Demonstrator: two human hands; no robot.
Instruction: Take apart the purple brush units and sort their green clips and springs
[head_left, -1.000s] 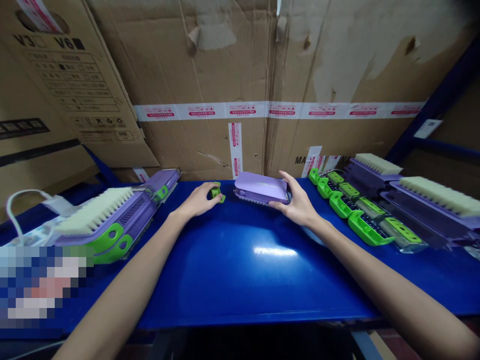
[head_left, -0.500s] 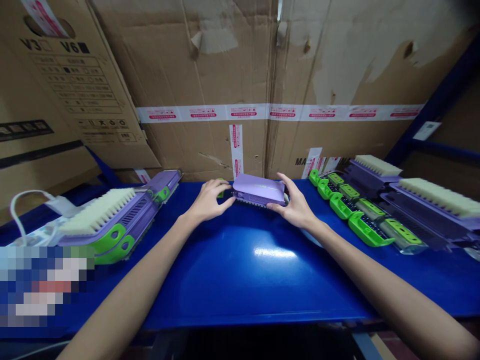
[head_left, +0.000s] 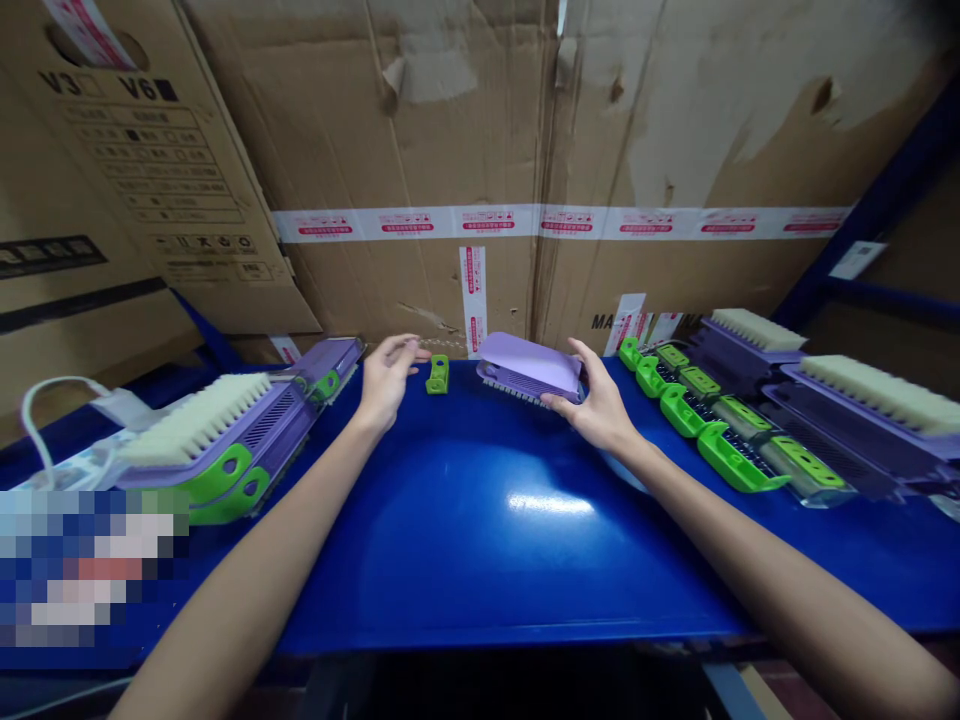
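My right hand holds a purple brush head at its right end, thumb in front and fingers behind. The brush is raised slightly at its left end, with its smooth face up and a row of short bristles along its lower edge. My left hand is off the brush, to its left, fingers loosely stretched to the right with no object visible in them. Between that hand and the brush, a small green end piece with a hole stands on the blue table. A faint speckled streak runs above it, too blurred to name.
On the right lie several green end pieces, clear-and-green parts and purple brush units with cream bristles. Stacked purple brushes and a white plug with cable are at left. Cardboard walls the back.
My left hand has let go by the brush's left end and moved left, leaving the green end piece uncovered. The brush has shifted slightly right and tilted, still in my right hand.
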